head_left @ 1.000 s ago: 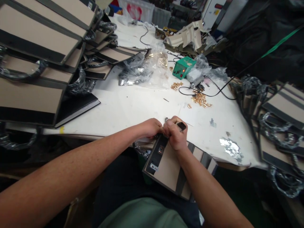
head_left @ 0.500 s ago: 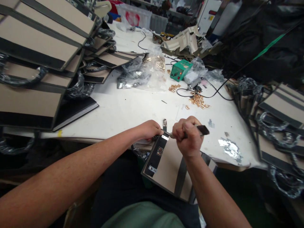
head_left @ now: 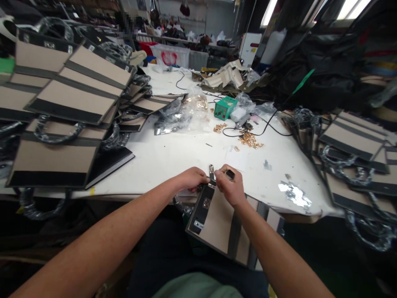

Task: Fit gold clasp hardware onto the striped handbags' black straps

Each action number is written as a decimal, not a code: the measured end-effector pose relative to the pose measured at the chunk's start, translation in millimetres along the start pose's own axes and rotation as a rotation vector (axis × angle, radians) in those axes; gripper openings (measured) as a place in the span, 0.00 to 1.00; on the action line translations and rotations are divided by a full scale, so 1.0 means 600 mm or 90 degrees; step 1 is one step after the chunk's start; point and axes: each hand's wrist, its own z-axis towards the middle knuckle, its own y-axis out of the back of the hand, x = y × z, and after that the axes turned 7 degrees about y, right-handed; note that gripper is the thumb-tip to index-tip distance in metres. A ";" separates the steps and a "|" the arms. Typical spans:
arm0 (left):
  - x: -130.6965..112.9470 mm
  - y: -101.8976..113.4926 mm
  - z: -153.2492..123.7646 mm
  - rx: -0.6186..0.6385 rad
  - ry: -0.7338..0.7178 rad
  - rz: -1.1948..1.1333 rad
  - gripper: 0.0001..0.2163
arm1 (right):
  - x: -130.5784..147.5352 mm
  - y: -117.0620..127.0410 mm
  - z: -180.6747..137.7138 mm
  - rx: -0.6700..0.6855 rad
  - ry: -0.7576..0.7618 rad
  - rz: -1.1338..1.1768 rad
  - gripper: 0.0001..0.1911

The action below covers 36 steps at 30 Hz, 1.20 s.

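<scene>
A tan bag with black bands [head_left: 217, 219] leans on the near edge of the white table [head_left: 173, 153], over my lap. My left hand [head_left: 192, 179] is closed on the bag's top edge, beside a small metal fitting [head_left: 211, 171] that stands up there. My right hand [head_left: 229, 186] is closed round a dark-handled tool [head_left: 230, 174], pressed to the same top edge just right of the fitting. Two metal plates [head_left: 204, 203] show on the bag's black band.
Stacks of similar tan-and-black bags [head_left: 62, 120] fill the left side, and more [head_left: 353, 145] lie at the right. Loose gold fittings [head_left: 249, 140], a green box [head_left: 225, 107], black cables and plastic bags [head_left: 182, 111] sit mid-table. Foil scraps [head_left: 294, 194] lie near the right edge.
My right hand, lifted off to the right with the tool half a second ago, has come back down to the bag's top edge. The view has tilted up, showing more of the room.
</scene>
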 end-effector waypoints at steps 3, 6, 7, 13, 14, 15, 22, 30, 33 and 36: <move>0.002 0.004 -0.004 0.008 -0.011 0.016 0.17 | 0.021 0.059 -0.048 -0.024 -0.028 -0.117 0.21; 0.000 0.007 -0.015 0.020 -0.033 0.035 0.21 | 0.015 0.117 -0.104 -0.008 -0.063 -0.225 0.18; -0.003 0.007 -0.022 0.025 -0.043 0.043 0.22 | 0.007 0.131 -0.119 -0.004 -0.057 -0.254 0.16; -0.046 -0.006 -0.093 0.054 -0.135 0.106 0.22 | -0.017 0.171 -0.149 0.012 0.077 -0.406 0.18; -0.056 -0.009 -0.109 0.059 -0.151 0.112 0.21 | -0.009 0.174 -0.147 0.025 0.081 -0.427 0.18; -0.066 -0.011 -0.125 0.059 -0.170 0.120 0.20 | 0.002 0.176 -0.144 0.043 0.076 -0.442 0.18; -0.131 -0.020 -0.251 -0.257 -0.421 0.413 0.11 | 0.120 0.208 -0.128 0.145 0.061 -0.400 0.14; -0.076 -0.051 -0.313 -0.634 -0.527 -0.149 0.27 | 0.206 0.236 -0.138 -0.008 0.031 -0.186 0.20; -0.048 -0.068 -0.317 -0.386 -0.408 -0.372 0.30 | 0.203 0.222 -0.141 -0.058 -0.006 -0.066 0.22; -0.038 -0.080 -0.325 -0.221 -0.373 -0.434 0.27 | 0.190 0.188 -0.143 -0.082 -0.036 0.017 0.25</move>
